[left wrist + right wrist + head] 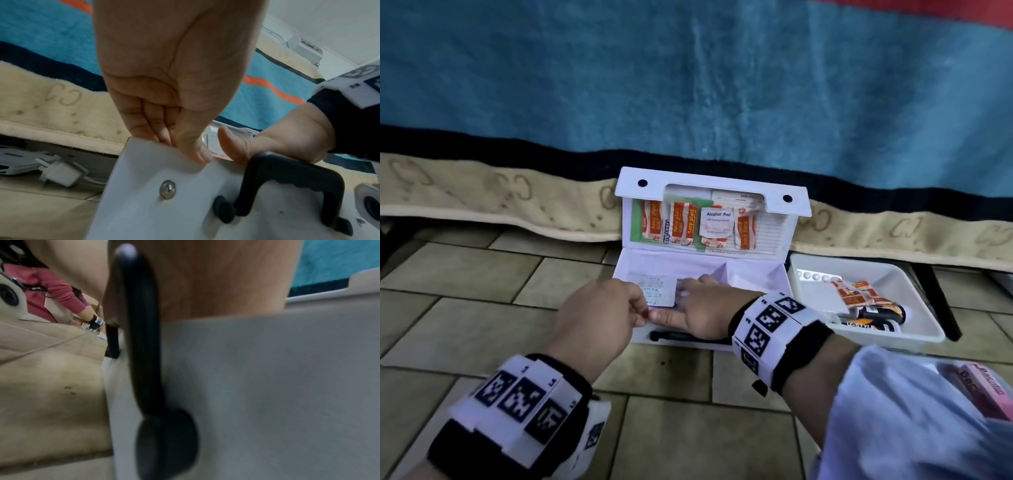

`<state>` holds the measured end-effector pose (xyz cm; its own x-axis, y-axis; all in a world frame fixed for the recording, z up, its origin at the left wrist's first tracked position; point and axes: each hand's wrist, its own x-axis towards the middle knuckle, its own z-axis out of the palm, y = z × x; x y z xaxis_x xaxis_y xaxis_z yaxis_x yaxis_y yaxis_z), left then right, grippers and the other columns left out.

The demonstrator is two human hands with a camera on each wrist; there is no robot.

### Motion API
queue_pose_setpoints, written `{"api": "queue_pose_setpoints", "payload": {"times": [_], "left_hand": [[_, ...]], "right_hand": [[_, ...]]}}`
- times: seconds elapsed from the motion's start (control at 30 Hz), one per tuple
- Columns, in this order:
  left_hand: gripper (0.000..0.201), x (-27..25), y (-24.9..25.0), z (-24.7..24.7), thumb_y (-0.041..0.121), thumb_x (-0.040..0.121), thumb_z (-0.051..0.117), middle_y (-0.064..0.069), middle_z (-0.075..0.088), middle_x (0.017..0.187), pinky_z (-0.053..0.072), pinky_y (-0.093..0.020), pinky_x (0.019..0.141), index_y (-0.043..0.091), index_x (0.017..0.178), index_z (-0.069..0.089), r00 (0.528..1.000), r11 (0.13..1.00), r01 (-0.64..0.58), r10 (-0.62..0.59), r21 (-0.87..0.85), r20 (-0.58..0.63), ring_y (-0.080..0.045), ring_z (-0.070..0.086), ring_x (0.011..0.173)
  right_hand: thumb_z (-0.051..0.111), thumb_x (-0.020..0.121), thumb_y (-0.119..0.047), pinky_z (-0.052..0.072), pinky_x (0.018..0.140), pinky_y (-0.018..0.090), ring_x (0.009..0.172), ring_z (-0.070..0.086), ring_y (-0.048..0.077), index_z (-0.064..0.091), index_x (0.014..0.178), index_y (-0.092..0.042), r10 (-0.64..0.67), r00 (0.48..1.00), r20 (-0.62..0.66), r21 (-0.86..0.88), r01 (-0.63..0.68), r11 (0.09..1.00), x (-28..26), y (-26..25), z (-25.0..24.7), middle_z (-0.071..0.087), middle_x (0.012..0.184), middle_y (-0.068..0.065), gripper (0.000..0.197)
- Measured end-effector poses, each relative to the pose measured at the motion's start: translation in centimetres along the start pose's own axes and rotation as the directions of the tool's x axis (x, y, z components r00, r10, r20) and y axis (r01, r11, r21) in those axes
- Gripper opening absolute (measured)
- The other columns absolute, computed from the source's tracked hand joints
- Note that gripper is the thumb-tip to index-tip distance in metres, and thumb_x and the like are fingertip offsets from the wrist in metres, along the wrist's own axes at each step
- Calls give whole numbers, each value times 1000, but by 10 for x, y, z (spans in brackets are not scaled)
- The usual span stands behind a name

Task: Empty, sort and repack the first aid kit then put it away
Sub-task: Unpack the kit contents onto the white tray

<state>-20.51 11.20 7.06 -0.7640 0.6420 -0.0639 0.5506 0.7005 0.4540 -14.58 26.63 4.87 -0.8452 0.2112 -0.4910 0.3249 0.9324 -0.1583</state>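
Note:
The white first aid kit (640, 260) stands open on the tiled floor, its lid (709, 178) leaning on the bed. Plasters (681, 224) and an alcohol pad (717, 222) are tucked in the lid. My left hand (642, 305) pinches the kit's front wall (156, 162) near its left corner, thumb outside and fingers inside. My right hand (688, 291) reaches flat into the left compartment, fingers straight, beside a silver tablet strip (658, 291). Its fingertips are hidden. The black carry handle (287, 172) sits under my right wrist.
A white tray (914, 339) to the right of the kit holds plasters (856, 294), dark bottles (883, 313) and a blister of white tablets. A pink box (986, 390) lies at the lower right. A white plug (61, 175) lies under the bed edge at left.

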Motion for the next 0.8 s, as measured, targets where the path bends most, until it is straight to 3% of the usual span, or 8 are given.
{"api": "queue_pose_setpoints", "payload": {"times": [0.07, 0.17, 0.3, 0.43, 0.53, 0.6, 0.7, 0.8], "left_hand": [[26, -1, 1, -1, 17, 77, 70, 10, 67, 73, 38, -16, 56, 35, 63, 57, 1000, 1000, 2, -2, 0, 4, -9, 61, 74], [23, -1, 1, -1, 18, 78, 70, 11, 65, 71, 36, -14, 54, 34, 66, 59, 1000, 1000, 2, -2, 3, 1, -10, 60, 73], [25, -1, 0, 0, 19, 78, 70, 14, 63, 68, 38, -16, 55, 34, 61, 58, 1000, 1000, 11, -11, 3, -20, -8, 59, 71], [20, -2, 1, 1, 17, 77, 70, 12, 64, 68, 44, -21, 63, 31, 65, 63, 1000, 1000, 13, -13, -1, -26, -9, 60, 72], [21, -3, 0, 2, 14, 78, 68, 11, 64, 67, 42, -20, 58, 30, 65, 63, 999, 1000, 10, -10, -4, -31, -6, 59, 67], [21, -3, 1, 2, 12, 78, 68, 12, 63, 65, 38, -18, 53, 28, 65, 64, 1000, 1000, 7, -7, -8, -31, -2, 55, 63], [23, -3, 3, 0, 10, 77, 67, 11, 62, 65, 37, -18, 52, 27, 63, 63, 1000, 1000, 2, -2, 19, -21, -4, 55, 63], [25, -4, 12, -1, 9, 79, 63, 6, 65, 75, 47, -26, 63, 27, 62, 57, 1000, 994, -1, 0, 111, 6, -15, 59, 74]], "right_hand": [[4, 46, -96, 24, 110, 54, 139, 16, 27, 35, 142, -26, 8, 999, -42, 23, -7, 1000, -3, 0, -1, 12, 154, -3, 123], [5, 50, -94, 21, 111, 55, 143, 11, 28, 31, 145, -29, -37, 999, -21, 20, 37, 999, -3, 1, -2, 2, 159, -5, 118], [20, 87, -68, 18, 115, 47, 142, 17, 24, 42, 141, -19, -122, 993, 3, -22, 122, 992, -11, 3, -11, 13, 158, -8, 76], [32, 96, -50, 25, 111, 31, 136, 32, 14, 47, 136, -11, -165, 985, -57, 37, 167, 985, -20, 6, -19, 23, 154, -12, 58], [47, 96, -25, 31, 107, 24, 127, 43, 14, 54, 129, -5, -204, 963, -176, 36, 213, 976, -24, 15, -22, 33, 148, -9, 39], [57, 91, -18, 32, 99, 18, 118, 48, 11, 59, 123, -5, -201, 931, -304, 75, 233, 969, -33, 25, -26, 43, 141, -8, 35], [68, 83, -17, 32, 79, 11, 99, 53, 7, 70, 106, -3, -112, 854, -507, 158, 220, 963, -57, 40, -32, 57, 124, -7, 27], [73, 78, -15, 39, 79, 15, 90, 61, 10, 75, 86, 0, 55, 714, -698, 281, 203, 938, -97, 59, -33, 66, 103, -5, 17]]}}
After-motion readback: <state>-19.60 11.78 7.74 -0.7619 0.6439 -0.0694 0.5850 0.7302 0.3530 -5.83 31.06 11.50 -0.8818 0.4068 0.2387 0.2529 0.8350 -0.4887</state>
